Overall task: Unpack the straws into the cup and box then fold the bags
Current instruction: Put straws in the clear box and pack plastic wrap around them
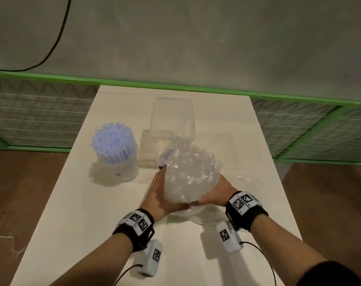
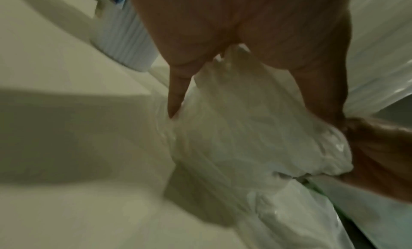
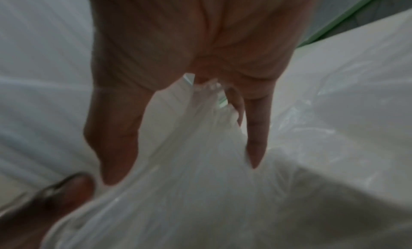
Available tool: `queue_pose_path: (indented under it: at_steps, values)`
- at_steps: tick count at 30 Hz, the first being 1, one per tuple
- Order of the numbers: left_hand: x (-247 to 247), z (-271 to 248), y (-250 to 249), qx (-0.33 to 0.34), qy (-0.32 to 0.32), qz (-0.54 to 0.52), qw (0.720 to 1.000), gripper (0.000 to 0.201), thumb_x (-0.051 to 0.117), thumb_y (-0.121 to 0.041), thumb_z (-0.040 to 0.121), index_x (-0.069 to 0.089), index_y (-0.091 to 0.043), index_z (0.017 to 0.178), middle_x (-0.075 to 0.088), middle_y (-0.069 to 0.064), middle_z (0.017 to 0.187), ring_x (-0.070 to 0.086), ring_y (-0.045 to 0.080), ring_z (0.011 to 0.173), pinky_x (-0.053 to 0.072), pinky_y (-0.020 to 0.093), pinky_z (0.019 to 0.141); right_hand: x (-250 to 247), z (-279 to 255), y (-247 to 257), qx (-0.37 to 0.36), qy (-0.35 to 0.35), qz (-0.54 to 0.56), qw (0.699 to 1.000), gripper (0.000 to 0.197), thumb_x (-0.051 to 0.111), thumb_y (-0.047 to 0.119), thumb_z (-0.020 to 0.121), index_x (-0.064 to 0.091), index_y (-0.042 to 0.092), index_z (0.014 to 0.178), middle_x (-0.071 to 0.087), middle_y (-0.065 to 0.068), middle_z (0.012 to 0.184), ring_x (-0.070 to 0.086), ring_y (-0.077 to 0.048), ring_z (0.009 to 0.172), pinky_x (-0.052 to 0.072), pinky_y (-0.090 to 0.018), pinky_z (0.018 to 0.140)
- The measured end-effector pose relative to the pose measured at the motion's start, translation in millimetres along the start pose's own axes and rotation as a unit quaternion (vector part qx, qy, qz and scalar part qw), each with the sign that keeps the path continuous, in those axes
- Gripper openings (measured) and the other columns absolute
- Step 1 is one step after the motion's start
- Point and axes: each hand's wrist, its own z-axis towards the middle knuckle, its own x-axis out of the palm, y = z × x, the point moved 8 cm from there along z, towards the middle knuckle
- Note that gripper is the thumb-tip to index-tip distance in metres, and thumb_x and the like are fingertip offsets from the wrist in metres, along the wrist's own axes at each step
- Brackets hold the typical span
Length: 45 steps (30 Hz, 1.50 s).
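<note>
A bundle of clear straws in a crinkled clear bag [image 1: 188,174] stands upright at the middle of the white table [image 1: 93,234]. My left hand [image 1: 159,190] curls round its left side and my right hand [image 1: 215,191] round its right side, thumbs nearly meeting at the base. The left wrist view shows my left hand [image 2: 223,41] on the bag [image 2: 245,138]; the right wrist view shows my right hand [image 3: 189,59] on the bag [image 3: 189,182]. A translucent cup [image 1: 126,170] packed with lilac straws [image 1: 111,141] stands to the left. A clear box [image 1: 172,118] stands behind the bundle.
Loose clear plastic film [image 1: 243,182] lies flat on the table to the right of the bundle. A green-framed mesh fence [image 1: 299,124] runs behind the table. A black cable [image 1: 57,36] crosses the floor at the far left.
</note>
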Motion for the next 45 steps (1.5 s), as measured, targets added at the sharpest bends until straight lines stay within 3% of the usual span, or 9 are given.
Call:
queue_pose_path:
  at_steps: [3, 9, 14, 17, 19, 22, 32, 38, 45]
  values:
    - [-12.4, -1.5, 1.5, -0.027, -0.045, -0.065, 0.996, 0.107, 0.1, -0.045, 0.043, 0.048, -0.024, 0.134, 0.064, -0.001, 0.13, 0.062, 0.016, 0.121, 0.05, 0.048, 0.105, -0.5, 7.3, 11.0, -0.009, -0.05, 0.007, 0.999, 0.081, 0.092, 0.03, 0.046, 0.059, 0.022, 0.12, 0.066, 0.02, 0.098, 0.061, 0.01, 0.094, 0.046, -0.006, 0.075]
    - [-57.1, -13.0, 1.0, -0.031, -0.078, -0.066, 0.994, 0.105, 0.098, -0.049, 0.044, 0.048, -0.016, 0.131, 0.066, -0.003, 0.123, 0.063, 0.012, 0.117, 0.049, 0.042, 0.105, 28.8, 10.1, 47.1, -0.038, -0.114, -0.033, 0.992, 0.063, 0.082, 0.037, 0.047, 0.058, 0.028, 0.105, 0.062, 0.023, 0.082, 0.056, 0.017, 0.078, 0.042, -0.002, 0.063]
    - [-76.6, -29.7, 31.4, -0.058, -0.089, -0.081, 0.991, 0.103, 0.099, -0.044, 0.045, 0.054, -0.013, 0.132, 0.07, 0.001, 0.123, 0.066, 0.013, 0.116, 0.053, 0.039, 0.103, 66.4, 13.0, 63.3, -0.085, 0.006, -0.018, 0.996, 0.052, 0.081, 0.01, 0.05, 0.062, 0.019, 0.097, 0.064, 0.0, 0.09, 0.06, -0.017, 0.083, 0.048, -0.03, 0.074]
    - [-79.6, -31.6, 40.7, -0.066, -0.079, -0.083, 0.991, 0.1, 0.097, -0.045, 0.046, 0.055, -0.016, 0.132, 0.07, -0.004, 0.121, 0.065, 0.008, 0.116, 0.052, 0.024, 0.1, 58.2, -5.7, 90.5, -0.179, -0.018, -0.046, 0.983, 0.082, 0.082, -0.014, 0.055, 0.05, 0.017, 0.125, 0.058, 0.002, 0.116, 0.061, -0.001, 0.104, 0.049, -0.019, 0.087]
    - [-80.2, -31.0, 42.4, -0.065, -0.079, -0.075, 0.992, 0.1, 0.097, -0.044, 0.048, 0.053, -0.02, 0.135, 0.069, -0.007, 0.123, 0.063, 0.004, 0.117, 0.048, 0.012, 0.096, 45.2, -10.3, 72.0, -0.153, -0.064, -0.002, 0.986, 0.111, 0.092, 0.001, 0.054, 0.03, 0.026, 0.143, 0.042, 0.01, 0.137, 0.045, 0.004, 0.126, 0.043, -0.02, 0.101]
    - [-80.8, -29.1, 43.3, -0.06, -0.086, -0.061, 0.993, 0.094, 0.098, -0.03, 0.054, 0.051, -0.019, 0.135, 0.067, -0.009, 0.124, 0.061, -0.004, 0.115, 0.044, 0.006, 0.096, 19.8, -30.2, 77.6, -0.143, -0.145, 0.03, 0.979, 0.105, 0.092, 0.02, 0.055, 0.029, 0.035, 0.138, 0.033, 0.014, 0.138, 0.04, -0.007, 0.13, 0.048, -0.037, 0.1]
    - [-83.6, -29.1, 59.4, -0.099, -0.07, -0.072, 0.99, 0.105, 0.095, -0.058, 0.043, 0.053, -0.026, 0.134, 0.07, -0.009, 0.122, 0.065, 0.009, 0.115, 0.05, 0.041, 0.105, 10.1, -42.1, 115.5, -0.205, -0.194, -0.014, 0.959, 0.072, 0.08, 0.022, 0.066, 0.043, 0.025, 0.128, 0.054, 0.012, 0.115, 0.055, -0.01, 0.104, 0.051, -0.029, 0.085]
    - [-79.4, -31.8, 56.1, -0.098, -0.072, -0.103, 0.987, 0.099, 0.095, -0.041, 0.048, 0.054, -0.014, 0.134, 0.072, -0.003, 0.119, 0.068, 0.006, 0.11, 0.052, 0.015, 0.094, 15.5, -35.1, 127.6, -0.243, -0.195, -0.04, 0.949, 0.054, 0.077, 0.023, 0.069, 0.052, 0.017, 0.116, 0.056, 0.008, 0.107, 0.055, -0.008, 0.094, 0.049, -0.019, 0.079]
    - [-79.0, -33.6, 57.0, -0.1, -0.079, -0.13, 0.983, 0.102, 0.097, -0.043, 0.048, 0.052, -0.017, 0.136, 0.071, -0.001, 0.124, 0.067, 0.012, 0.115, 0.05, 0.03, 0.101, 22.9, -35.4, 131.4, -0.292, -0.256, -0.072, 0.919, 0.034, 0.072, 0.018, 0.073, 0.06, 0.007, 0.102, 0.057, 0.005, 0.096, 0.051, -0.003, 0.086, 0.04, -0.009, 0.081]
